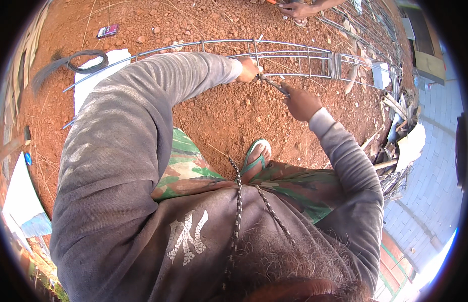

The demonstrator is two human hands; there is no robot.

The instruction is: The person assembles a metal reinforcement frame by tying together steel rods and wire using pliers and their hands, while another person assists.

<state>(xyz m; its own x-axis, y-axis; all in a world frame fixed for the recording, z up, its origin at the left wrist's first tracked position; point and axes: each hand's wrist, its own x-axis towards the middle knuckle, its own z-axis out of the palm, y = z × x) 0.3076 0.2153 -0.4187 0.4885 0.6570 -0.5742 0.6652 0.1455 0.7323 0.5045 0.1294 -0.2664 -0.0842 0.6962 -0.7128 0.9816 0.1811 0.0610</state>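
Note:
A long rebar cage (297, 52) of thin steel bars, joined by cross stirrups, lies across the ground in front of me. My left hand (247, 70) is closed at the cage's near bars, beside a stirrup; its fingertips are partly hidden. My right hand (301, 102) grips the handle of a dark metal tool that looks like pincers (272, 84). The tool's head reaches the bars right beside my left fingers. A bundle of stirrups (335, 66) sits packed together around the bars on the right.
A coil of dark tie wire (88, 61) lies over a white sheet (85, 93) at the left. Another person's hand (297, 10) shows at the top. More rebar (362, 38) lies at upper right, and scrap wood (395, 108) lines the right side. Reddish, stony soil surrounds my sandalled foot.

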